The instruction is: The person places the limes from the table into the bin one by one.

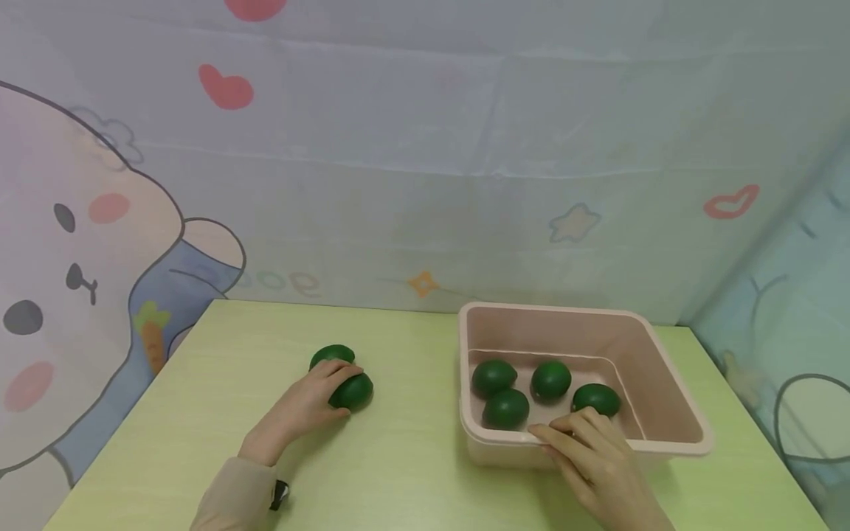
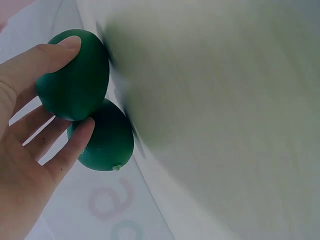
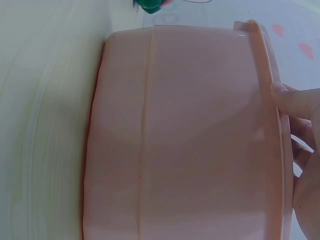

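Note:
On the left of the table, my left hand [image 1: 307,404] grips a dark green lime [image 1: 355,392], thumb on one side and fingers over the other. A second lime [image 1: 333,354] lies just behind it; in the left wrist view the two limes look to be touching, and a fingertip reaches between them. My right hand [image 1: 600,464] pinches the near rim of a pale pink plastic bin [image 1: 677,391]. Its thumb [image 3: 285,100] lies on the outer side, while the other fingers go over the rim. Several limes [image 1: 551,380] lie on the bin's floor.
The pale green-yellow table [image 1: 405,435] runs back to a cloth backdrop [image 1: 398,184] printed with hearts and a cartoon animal. Bare tabletop separates the left-hand limes from the bin. A small black object [image 1: 280,495] shows at the left cuff.

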`<state>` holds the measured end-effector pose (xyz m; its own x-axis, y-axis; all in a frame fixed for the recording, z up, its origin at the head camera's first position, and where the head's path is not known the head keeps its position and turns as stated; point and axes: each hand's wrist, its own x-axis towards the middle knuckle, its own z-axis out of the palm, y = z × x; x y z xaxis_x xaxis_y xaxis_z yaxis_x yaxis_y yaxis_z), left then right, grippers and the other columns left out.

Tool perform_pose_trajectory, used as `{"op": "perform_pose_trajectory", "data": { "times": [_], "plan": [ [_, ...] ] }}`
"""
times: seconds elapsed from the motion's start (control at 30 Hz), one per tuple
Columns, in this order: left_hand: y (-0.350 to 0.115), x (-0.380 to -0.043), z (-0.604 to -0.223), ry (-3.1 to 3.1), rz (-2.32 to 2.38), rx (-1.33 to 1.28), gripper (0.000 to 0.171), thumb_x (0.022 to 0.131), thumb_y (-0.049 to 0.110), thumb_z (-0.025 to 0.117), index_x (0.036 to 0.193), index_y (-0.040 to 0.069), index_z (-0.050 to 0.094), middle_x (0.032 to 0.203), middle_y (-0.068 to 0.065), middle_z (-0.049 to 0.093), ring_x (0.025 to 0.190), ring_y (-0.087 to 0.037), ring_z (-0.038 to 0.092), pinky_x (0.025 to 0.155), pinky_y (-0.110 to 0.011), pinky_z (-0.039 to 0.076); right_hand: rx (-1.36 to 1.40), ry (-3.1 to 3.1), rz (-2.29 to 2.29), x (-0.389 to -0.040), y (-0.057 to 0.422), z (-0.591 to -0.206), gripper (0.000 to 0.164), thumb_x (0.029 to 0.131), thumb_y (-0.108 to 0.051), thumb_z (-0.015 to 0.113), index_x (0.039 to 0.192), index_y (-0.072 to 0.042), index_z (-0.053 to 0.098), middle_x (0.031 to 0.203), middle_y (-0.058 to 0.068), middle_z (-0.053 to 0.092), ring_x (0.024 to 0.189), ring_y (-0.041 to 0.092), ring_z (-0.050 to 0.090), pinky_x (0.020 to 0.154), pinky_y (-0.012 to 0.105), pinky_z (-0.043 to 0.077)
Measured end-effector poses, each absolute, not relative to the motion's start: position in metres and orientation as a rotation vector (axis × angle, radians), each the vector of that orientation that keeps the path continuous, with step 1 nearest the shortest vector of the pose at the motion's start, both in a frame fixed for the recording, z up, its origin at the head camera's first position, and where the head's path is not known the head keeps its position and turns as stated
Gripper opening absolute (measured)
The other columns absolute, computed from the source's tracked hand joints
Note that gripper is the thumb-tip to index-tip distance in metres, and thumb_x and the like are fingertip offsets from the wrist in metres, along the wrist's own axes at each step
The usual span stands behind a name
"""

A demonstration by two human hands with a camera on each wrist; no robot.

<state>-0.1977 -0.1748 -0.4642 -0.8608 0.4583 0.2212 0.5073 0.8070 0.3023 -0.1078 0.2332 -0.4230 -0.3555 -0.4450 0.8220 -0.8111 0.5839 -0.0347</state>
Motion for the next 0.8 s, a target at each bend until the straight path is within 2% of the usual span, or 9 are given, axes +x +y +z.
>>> {"op": "perform_pose_trajectory", "data": {
  "times": [0.37,0.8],
  "plan": [
    [-0.166,-0.195,-0.463,-2.975,-0.689,-0.794,0.066,0.074,0.015,0.083,0.133,0.01,0.054,0.136,-0.02,0.05,0.124,-0.041,0.051,0.093,-0.058,0.048,0.987,-2.029,0.562,-0.107,0.235,-0.424,0.034,0.101,-0.031,0.047,0.105,-0.012,0.074,0.088,-0.004,0.063,0.082,0.011,0.047,0.077,0.02,0.034],
    [-0.158,-0.195,-0.463,-3.01,-0.721,-0.802,0.067,0.075,0.016,0.081,0.135,0.008,0.052,0.138,-0.022,0.051,0.127,-0.04,0.05,0.097,-0.058,0.046,0.993,-2.01,0.569,-0.108,0.234,-0.425,0.033,0.101,-0.03,0.047,0.105,-0.011,0.074,0.087,-0.005,0.063,0.082,0.01,0.047,0.076,0.019,0.034]
  ]
}}
